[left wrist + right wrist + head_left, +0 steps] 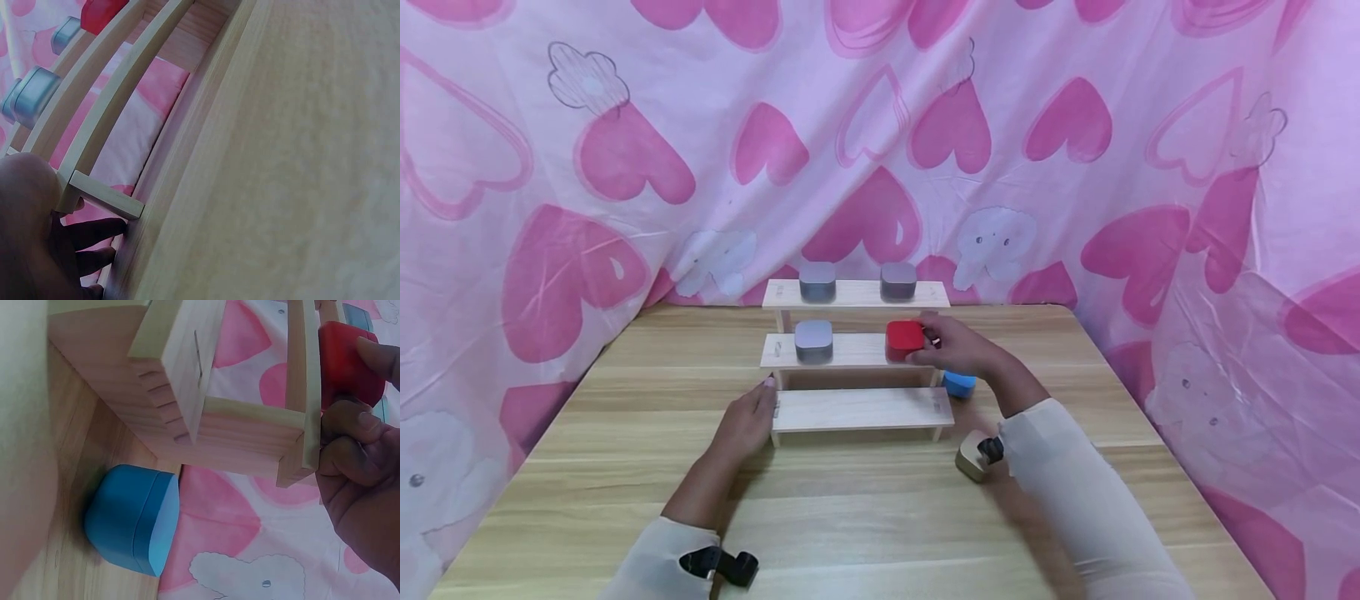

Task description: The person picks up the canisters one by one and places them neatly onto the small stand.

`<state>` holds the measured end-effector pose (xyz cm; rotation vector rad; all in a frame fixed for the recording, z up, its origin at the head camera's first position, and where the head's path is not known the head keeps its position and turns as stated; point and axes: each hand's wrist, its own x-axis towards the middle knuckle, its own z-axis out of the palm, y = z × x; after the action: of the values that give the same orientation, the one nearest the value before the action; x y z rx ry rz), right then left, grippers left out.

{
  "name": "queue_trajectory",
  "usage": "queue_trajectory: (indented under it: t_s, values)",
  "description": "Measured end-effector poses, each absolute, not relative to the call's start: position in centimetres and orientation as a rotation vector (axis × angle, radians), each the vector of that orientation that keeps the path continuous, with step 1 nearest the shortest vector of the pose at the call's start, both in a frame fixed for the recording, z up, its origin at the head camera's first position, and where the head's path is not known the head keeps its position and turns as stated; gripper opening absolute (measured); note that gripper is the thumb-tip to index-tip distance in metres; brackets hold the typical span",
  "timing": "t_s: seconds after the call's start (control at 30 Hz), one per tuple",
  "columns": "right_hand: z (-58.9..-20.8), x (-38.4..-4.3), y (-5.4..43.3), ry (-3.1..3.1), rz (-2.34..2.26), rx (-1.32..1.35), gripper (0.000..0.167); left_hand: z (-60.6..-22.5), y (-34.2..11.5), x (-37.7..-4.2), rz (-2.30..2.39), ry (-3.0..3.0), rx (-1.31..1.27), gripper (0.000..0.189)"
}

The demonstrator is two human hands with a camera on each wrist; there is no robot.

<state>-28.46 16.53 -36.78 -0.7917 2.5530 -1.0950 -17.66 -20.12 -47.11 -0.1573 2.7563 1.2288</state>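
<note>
A three-tier wooden stand [861, 410] is on the table, with a red rounded box [904, 341] at the right end of its middle tier. My right hand [957, 343] grips that box from the right, thumb and curled fingers against it in the right wrist view. My left hand [747, 422] is at the left end of the lowest tier. In the left wrist view its thumb [28, 178] lies against the board end, with a fingertip showing beneath and other fingers stretched past the leg. A grey box [814, 342] sits on the middle tier's left.
Two grey boxes, one left [817, 282] and one right [898, 282], stand on the top tier. A blue box [131, 519] lies on the table beside the stand's right side. Nearer, a beige box [973, 456] is partly behind my right wrist strap. A pink heart-patterned curtain [857, 125] hangs behind.
</note>
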Motion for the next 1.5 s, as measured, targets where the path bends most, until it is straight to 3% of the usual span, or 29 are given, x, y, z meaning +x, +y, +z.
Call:
queue_trajectory:
  t_s: [0.27,0.53,0.9,1.5]
  values:
    - [-36.6,-28.4,16.1,2.546,-1.077,-0.762,0.061,-47.0,-20.1,-17.7,1.206,2.789,-0.130,0.087]
    - [-36.6,-28.5,15.9,2.541,-1.062,-0.756,0.064,-47.4,-20.3,-17.7,1.254,2.802,-0.113,0.098]
    - [-36.5,-28.6,15.9,2.522,-1.062,-0.750,0.070,-47.0,-20.0,-17.4,1.234,2.759,-0.144,0.087]
    - [-36.6,-28.1,17.1,2.503,-1.152,-0.728,0.080,-47.3,-20.4,-17.8,1.254,2.778,-0.126,0.092]
